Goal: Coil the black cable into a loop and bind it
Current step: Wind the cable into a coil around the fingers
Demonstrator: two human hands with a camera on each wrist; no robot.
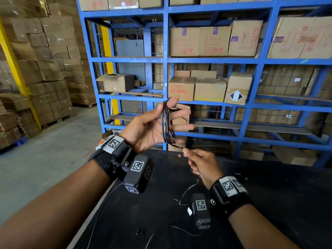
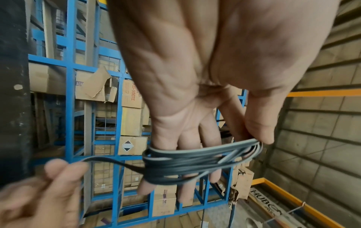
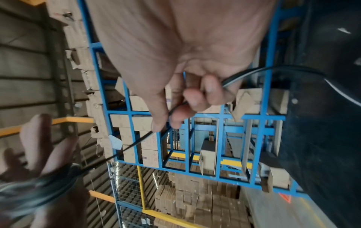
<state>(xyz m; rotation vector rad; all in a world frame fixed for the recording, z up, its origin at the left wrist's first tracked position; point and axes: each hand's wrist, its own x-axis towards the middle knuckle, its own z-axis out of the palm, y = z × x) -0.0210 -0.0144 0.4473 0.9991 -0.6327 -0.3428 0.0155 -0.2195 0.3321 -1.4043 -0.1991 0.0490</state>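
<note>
My left hand (image 1: 179,126) is raised over the black table (image 1: 278,194), palm towards me and fingers straight and spread. The black cable (image 1: 167,123) is wound in several turns around those fingers. The thumb presses the turns against the index finger in the left wrist view, where the coil (image 2: 195,160) crosses the left hand (image 2: 203,138). Below and to the right, my right hand (image 1: 186,151) pinches the cable's free run between thumb and index finger. The right wrist view shows the right hand's pinch (image 3: 166,123) and the taut cable (image 3: 136,143) leading to the left hand (image 3: 39,146). Slack (image 1: 186,193) trails onto the table.
A blue steel rack (image 1: 165,60) with cardboard boxes (image 1: 181,88) stands just behind the table. Stacked cartons (image 1: 45,69) fill the left, beyond a grey floor (image 1: 45,159). A small white piece (image 1: 189,211) and thin wire loops lie on the table by my right wrist.
</note>
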